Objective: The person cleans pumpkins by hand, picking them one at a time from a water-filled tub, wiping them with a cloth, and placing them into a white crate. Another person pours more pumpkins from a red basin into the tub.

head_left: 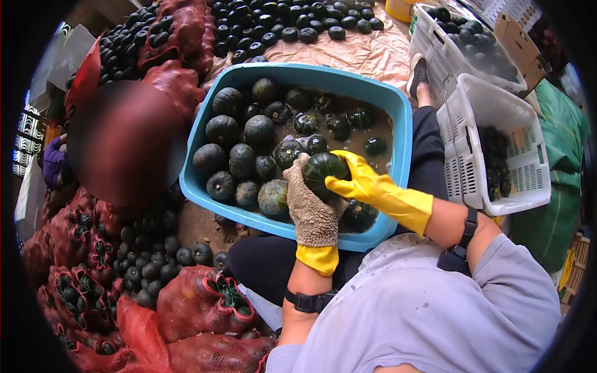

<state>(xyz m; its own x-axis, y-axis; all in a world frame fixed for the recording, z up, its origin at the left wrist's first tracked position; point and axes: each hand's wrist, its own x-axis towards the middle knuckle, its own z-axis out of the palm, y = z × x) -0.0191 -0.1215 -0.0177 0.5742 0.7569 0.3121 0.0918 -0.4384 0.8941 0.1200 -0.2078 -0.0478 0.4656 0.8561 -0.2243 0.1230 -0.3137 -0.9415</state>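
A dark green pumpkin [324, 174] is held between my two hands above the near side of a blue tub [249, 214]. My left hand [313, 208] wears a fuzzy beige mitt over a yellow rubber glove and is closed against the pumpkin's left and lower side. From the right, my right hand [357, 180], in a yellow rubber glove, grips the pumpkin with thumb and fingers. Murky water fills the tub, and several wet green pumpkins [259, 130] sit in it, heaped mostly on the left. Part of the held pumpkin is hidden by the mitt and glove.
White plastic crates [466, 112] with pumpkins stand on the right, by a green sack [553, 174]. Red mesh sacks [199, 301] and loose pumpkins [146, 264] lie on the left. More pumpkins [308, 34] cover a cloth [367, 53] beyond the tub.
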